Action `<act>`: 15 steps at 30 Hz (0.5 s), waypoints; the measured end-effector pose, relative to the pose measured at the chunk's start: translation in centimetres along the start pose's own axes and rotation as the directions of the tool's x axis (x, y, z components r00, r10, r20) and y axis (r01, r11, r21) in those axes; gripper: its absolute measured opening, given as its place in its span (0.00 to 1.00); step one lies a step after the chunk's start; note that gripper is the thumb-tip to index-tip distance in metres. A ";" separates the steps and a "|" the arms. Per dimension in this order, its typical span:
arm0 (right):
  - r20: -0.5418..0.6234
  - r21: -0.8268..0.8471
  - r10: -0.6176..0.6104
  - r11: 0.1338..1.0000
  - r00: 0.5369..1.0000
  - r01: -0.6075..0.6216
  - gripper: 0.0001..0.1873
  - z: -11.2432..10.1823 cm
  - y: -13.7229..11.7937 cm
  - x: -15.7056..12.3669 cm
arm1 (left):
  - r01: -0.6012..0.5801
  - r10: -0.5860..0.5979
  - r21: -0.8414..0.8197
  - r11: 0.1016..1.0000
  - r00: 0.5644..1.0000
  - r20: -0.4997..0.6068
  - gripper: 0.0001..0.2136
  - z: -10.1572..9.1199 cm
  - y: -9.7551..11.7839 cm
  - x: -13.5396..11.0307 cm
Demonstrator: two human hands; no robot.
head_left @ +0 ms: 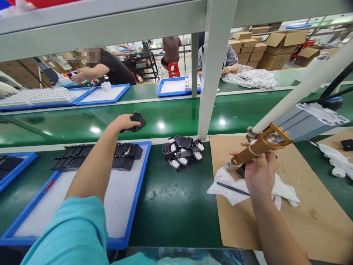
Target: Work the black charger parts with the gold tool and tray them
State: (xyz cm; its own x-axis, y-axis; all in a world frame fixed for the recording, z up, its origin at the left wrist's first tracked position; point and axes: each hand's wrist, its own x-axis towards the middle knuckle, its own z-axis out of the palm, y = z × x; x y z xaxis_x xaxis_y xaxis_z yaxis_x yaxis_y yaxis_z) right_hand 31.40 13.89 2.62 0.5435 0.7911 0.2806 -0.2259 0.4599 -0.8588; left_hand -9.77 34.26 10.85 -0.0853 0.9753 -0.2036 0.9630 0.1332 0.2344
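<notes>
Raised above the far end of the blue-rimmed tray (143, 173), my left hand (124, 123) grips a black plastic housing (139, 120). Beneath my forearm, rows of similar black housings (121, 163) lie on the tray's white bottom. My right hand (259, 171) is closed around a gold-coloured dispenser (246, 156) that has a narrow tip and a grey rectangular body behind it. Its tip points down and left, near a white cloth (230, 184) on a sheet of cardboard (292, 224). A dark thin stick (233, 188) lies on that cloth. Another black piece shows partly behind the dispenser.
A heap of black-and-white parts (182, 151) sits between tray and cardboard. A pale upright post (211, 70) and a rail (110, 25) cross the view. Behind runs a green conveyor belt (173, 117). Co-workers sit beyond it. Another tray (20, 169) stands far left.
</notes>
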 end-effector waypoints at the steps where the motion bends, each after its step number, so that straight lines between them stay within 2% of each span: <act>1: 0.005 0.012 -0.001 1.000 1.000 0.001 0.14 0.1 -0.1 0.0 | -0.028 0.028 0.007 1.000 1.000 0.009 0.19 -0.1 0.3 -2.1; 3: 0.014 0.033 -0.005 0.999 1.000 0.005 0.16 0.4 -0.2 -0.1 | -0.180 0.180 0.068 0.981 0.984 0.017 0.18 0.7 1.1 -7.2; 4: 0.023 0.042 -0.007 0.999 1.000 0.006 0.16 0.5 -0.2 -0.1 | -0.273 0.270 0.105 0.956 0.962 0.037 0.17 1.7 1.7 -9.9; 6: 0.058 0.051 0.002 0.999 0.998 -0.005 0.18 0.7 -0.3 -0.2 | -0.423 0.409 0.090 0.902 0.902 0.141 0.17 4.8 3.0 -15.1; 8: 0.099 0.056 0.023 0.998 0.995 -0.029 0.20 1.0 -0.2 -0.4 | -0.458 0.434 0.059 0.887 0.870 0.234 0.17 8.5 4.4 -18.9; 10: 0.127 0.076 0.040 0.996 0.991 -0.050 0.21 1.3 0.0 -0.8 | -0.435 0.409 0.050 0.899 0.876 0.256 0.17 11.7 5.4 -21.0; 12: 0.162 0.101 0.061 0.992 0.985 -0.078 0.22 1.7 0.3 -1.2 | -0.381 0.363 0.036 0.924 0.903 0.231 0.18 13.7 5.7 -21.7; 15: 0.223 0.134 0.069 0.986 0.972 -0.100 0.22 2.4 0.7 -1.8 | -0.337 0.350 -0.096 0.937 0.901 0.256 0.30 13.9 4.8 -21.7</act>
State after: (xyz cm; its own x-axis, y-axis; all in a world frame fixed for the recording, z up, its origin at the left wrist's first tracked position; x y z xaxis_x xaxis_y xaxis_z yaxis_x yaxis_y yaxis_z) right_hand 28.29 13.74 2.49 0.3330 0.8907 0.3094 -0.3855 0.4281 -0.8174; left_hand 0.28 11.27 3.14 0.3258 0.8805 -0.3444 0.9063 -0.1871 0.3790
